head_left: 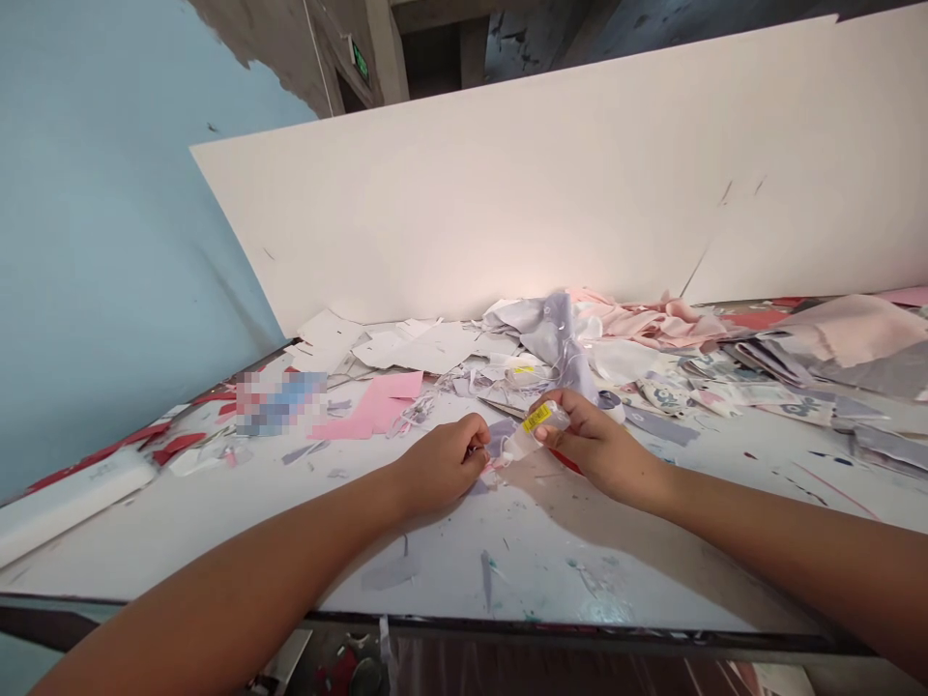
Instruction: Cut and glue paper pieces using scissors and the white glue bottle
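Note:
Both my hands meet over the middle of a white worktable [551, 561]. My right hand [594, 440] pinches a small clear packet with a yellow label [537, 418]. My left hand [444, 462] is closed, its fingertips gripping the packet's other end, where a pale scrap [500, 445] shows between the two hands. A red strip peeks out under my right hand.
Paper and cloth scraps litter the table's back: a pink sheet [377, 406], white sheets [420, 346], grey cloth [555, 329], pink cloth [652, 321]. A white board [551, 184] leans behind. A white roll [65, 501] and red scraps lie at left. The front edge [507, 628] is near.

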Demonstrator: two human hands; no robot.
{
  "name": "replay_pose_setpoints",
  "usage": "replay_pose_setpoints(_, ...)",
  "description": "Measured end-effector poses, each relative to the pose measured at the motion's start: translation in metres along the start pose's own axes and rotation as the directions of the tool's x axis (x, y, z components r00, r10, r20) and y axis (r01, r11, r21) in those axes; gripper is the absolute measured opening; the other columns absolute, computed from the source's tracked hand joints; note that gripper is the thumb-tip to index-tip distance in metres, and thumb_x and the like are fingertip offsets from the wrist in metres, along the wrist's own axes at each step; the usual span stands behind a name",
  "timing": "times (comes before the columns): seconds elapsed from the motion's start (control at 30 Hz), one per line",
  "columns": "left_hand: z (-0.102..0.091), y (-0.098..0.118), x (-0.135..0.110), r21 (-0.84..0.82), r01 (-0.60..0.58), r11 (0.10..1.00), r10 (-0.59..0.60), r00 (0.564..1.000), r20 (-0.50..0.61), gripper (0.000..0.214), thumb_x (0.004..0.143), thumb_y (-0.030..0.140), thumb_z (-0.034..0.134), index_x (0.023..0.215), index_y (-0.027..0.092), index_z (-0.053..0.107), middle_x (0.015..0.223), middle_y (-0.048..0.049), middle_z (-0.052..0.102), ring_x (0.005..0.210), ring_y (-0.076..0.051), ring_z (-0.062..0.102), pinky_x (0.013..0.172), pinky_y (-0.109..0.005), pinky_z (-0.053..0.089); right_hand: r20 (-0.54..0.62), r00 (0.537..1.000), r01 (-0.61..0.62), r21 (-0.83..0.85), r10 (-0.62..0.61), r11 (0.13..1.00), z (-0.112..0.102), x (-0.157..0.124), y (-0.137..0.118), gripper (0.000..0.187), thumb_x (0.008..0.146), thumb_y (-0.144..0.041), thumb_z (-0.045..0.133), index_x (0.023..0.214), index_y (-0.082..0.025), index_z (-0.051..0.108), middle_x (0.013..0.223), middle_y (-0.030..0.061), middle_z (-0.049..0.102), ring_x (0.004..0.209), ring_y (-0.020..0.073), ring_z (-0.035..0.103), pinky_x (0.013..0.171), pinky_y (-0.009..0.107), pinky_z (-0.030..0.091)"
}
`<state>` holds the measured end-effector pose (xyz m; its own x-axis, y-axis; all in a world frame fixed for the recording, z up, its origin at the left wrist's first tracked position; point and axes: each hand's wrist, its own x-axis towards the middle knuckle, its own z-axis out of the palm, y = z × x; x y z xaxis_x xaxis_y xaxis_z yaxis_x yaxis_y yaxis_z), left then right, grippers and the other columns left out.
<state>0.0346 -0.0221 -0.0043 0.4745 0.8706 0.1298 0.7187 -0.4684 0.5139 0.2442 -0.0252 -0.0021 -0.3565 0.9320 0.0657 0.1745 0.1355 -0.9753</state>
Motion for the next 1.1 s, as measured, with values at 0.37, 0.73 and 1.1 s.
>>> replay_pose_setpoints(0.37, -0.0017, 0.0015, -0.0008, 0.000, -0.003, 1.000, 0.003, 1.000, 0.017, 0.011, 0.079, 0.031, 0.037, 0.080, 0.022, 0.042, 0.066, 0.0039, 0.050, 0.057, -0.011, 0.041, 0.052, -0.024, 0.029, -0.028, 0.998, 0.045, -0.140, -0.049, 0.989, 0.0040, -0.0022, -0.0028, 0.017, 0.080, -0.038, 0.048, 0.084, -0.023, 0.041, 0.047, -0.0099, 0.031, 0.039, 0.0055, 0.026, 0.037, 0.018, 0.020)
replay_pose_setpoints(0.73, -0.0021, 0.0035, -0.0021, 0.013, -0.008, 1.000, 0.008, 1.000, 0.017, 0.011, 0.078, 0.030, 0.036, 0.081, 0.021, 0.043, 0.069, 0.0027, 0.051, 0.058, -0.012, 0.042, 0.052, -0.024, 0.029, -0.051, 0.996, 0.072, -0.144, -0.080, 0.987, 0.0048, -0.0021, -0.0034, 0.020, 0.077, -0.041, 0.051, 0.081, -0.023, 0.043, 0.048, -0.0084, 0.035, 0.039, 0.0062, 0.028, 0.037, 0.019, 0.021)
replay_pose_setpoints(1.1, -0.0021, 0.0021, -0.0015, 0.022, -0.009, 1.000, 0.008, 1.000, 0.016, 0.010, 0.079, 0.029, 0.036, 0.081, 0.022, 0.043, 0.067, 0.0034, 0.051, 0.057, -0.011, 0.041, 0.051, -0.024, 0.028, -0.075, 0.996, 0.038, -0.124, -0.047, 0.992, 0.0028, -0.0003, 0.0009, 0.021, 0.076, -0.042, 0.050, 0.083, -0.024, 0.043, 0.049, -0.0082, 0.037, 0.040, 0.0067, 0.030, 0.037, 0.019, 0.023)
